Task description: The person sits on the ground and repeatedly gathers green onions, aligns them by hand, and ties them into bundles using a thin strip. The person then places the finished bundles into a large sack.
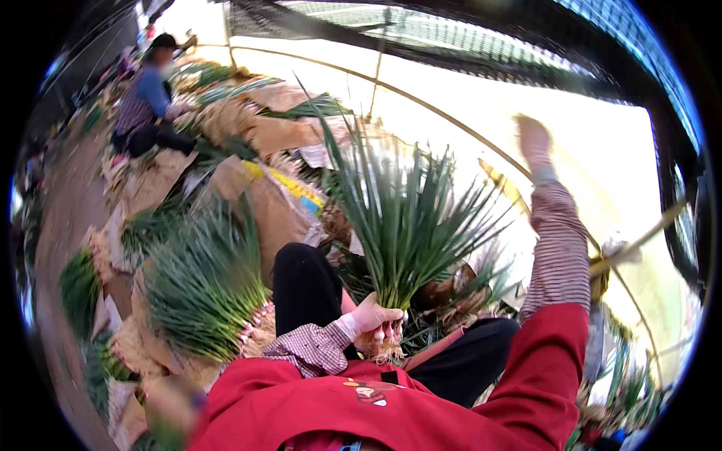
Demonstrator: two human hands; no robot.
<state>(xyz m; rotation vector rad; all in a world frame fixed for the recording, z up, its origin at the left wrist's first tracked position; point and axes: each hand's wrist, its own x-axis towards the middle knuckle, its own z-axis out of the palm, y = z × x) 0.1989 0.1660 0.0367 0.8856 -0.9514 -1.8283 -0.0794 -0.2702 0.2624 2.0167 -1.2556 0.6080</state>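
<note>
Between my knees, my left hand [379, 322] is closed around the lower stems of a bunch of green onions [403, 242]. Pale bulbs and stringy roots stick out below the fingers, while the long green leaves fan upward and outward. My right arm is raised to the right, apart from the bunch. Motion blurs my right hand [533, 138] against the bright plastic sheet, so its finger positions are unclear. To the left of my knee lies a large heap of green onions [208, 287], its bulbs and roots towards me.
Another person [149, 101] sits at the upper left among onions and brown sacks. A brown sack [240, 197] lies beyond my left knee. More bundles [79, 287] border the dirt path [67, 225] at left. A bent pole [428, 110] runs along the sheet.
</note>
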